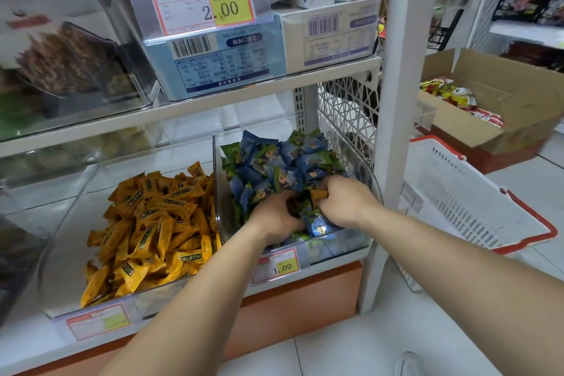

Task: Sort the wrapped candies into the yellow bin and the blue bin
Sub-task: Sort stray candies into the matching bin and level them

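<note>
left hand (276, 215) in blue bin (351, 242), fingertips buried among blue candies (274, 163), grip cannot be told | right hand (349, 201) same bin, fingers curled against one yellow candy (316, 197), pinch unclear | yellow bin (65, 253) just left, touching

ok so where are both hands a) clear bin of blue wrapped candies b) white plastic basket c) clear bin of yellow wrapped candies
a: the left hand and right hand both rest among the blue wrapped candies in the right-side clear plastic bin.
</note>
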A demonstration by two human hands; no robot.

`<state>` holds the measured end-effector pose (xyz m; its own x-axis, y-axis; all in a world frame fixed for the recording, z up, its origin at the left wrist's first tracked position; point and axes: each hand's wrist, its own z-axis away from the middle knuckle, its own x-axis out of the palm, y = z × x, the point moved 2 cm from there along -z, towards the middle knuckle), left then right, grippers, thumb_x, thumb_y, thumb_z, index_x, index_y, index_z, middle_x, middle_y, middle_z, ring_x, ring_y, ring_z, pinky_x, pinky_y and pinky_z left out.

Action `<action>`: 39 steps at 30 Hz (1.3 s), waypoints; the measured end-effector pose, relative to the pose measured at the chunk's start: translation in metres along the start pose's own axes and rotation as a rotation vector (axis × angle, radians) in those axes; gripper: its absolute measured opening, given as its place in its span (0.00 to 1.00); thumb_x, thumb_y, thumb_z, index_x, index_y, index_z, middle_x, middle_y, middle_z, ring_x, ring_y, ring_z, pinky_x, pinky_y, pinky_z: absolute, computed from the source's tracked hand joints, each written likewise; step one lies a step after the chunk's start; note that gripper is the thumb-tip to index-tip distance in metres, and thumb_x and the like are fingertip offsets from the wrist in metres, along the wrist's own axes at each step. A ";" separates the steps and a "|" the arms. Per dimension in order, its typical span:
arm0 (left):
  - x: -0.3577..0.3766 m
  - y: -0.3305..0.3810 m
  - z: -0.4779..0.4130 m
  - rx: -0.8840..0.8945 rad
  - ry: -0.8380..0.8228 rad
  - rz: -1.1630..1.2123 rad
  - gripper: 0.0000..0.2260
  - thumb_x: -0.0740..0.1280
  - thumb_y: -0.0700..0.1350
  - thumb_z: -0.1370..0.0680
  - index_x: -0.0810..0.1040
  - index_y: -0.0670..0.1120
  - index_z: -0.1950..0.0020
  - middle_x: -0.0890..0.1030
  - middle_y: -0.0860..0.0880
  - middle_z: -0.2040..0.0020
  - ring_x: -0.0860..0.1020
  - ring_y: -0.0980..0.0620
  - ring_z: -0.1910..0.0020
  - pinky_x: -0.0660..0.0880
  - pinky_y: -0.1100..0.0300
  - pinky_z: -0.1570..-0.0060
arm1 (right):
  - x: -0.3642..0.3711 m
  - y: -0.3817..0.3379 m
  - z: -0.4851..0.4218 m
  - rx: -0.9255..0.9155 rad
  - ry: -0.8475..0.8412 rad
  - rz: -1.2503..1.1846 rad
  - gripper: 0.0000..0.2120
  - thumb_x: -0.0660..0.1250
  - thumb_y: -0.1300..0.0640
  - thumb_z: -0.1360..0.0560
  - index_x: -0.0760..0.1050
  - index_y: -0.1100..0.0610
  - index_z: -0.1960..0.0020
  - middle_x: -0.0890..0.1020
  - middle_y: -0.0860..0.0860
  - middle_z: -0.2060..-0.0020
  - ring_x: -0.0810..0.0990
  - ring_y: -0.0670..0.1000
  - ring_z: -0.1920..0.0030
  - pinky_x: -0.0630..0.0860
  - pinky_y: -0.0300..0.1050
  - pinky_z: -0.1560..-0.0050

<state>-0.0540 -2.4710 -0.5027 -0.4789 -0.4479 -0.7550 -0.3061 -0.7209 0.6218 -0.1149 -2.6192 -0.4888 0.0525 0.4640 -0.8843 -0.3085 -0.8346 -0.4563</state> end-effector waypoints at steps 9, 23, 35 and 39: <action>0.001 0.003 -0.003 -0.018 -0.118 -0.114 0.33 0.73 0.51 0.29 0.67 0.53 0.25 0.77 0.49 0.33 0.76 0.49 0.42 0.75 0.58 0.44 | 0.005 0.000 -0.003 -0.038 -0.111 -0.079 0.13 0.66 0.53 0.27 0.77 0.50 0.42 0.83 0.51 0.54 0.81 0.54 0.54 0.77 0.46 0.56; -0.002 0.009 0.005 -0.013 -0.200 -0.120 0.28 0.72 0.51 0.27 0.68 0.52 0.29 0.77 0.48 0.42 0.75 0.50 0.49 0.70 0.61 0.58 | 0.002 0.003 0.002 -0.068 -0.017 -0.228 0.15 0.68 0.57 0.24 0.78 0.51 0.38 0.84 0.52 0.51 0.82 0.53 0.51 0.79 0.48 0.46; -0.021 0.009 0.019 0.104 -0.169 -0.014 0.29 0.75 0.50 0.27 0.71 0.48 0.28 0.77 0.55 0.38 0.75 0.54 0.42 0.70 0.63 0.45 | -0.024 -0.006 0.015 -0.197 0.296 -0.297 0.08 0.66 0.54 0.23 0.76 0.44 0.46 0.81 0.43 0.60 0.79 0.48 0.58 0.73 0.42 0.59; -0.031 0.007 0.025 0.132 -0.057 0.078 0.31 0.79 0.51 0.30 0.74 0.47 0.31 0.79 0.57 0.44 0.76 0.55 0.42 0.72 0.65 0.47 | -0.038 -0.012 0.018 -0.253 0.408 -0.323 0.11 0.66 0.52 0.23 0.77 0.45 0.41 0.78 0.39 0.59 0.77 0.48 0.55 0.72 0.40 0.58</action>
<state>-0.0613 -2.4485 -0.4696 -0.5503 -0.4662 -0.6927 -0.3702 -0.6074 0.7029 -0.1306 -2.6215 -0.4482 0.4839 0.5970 -0.6399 0.0184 -0.7380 -0.6745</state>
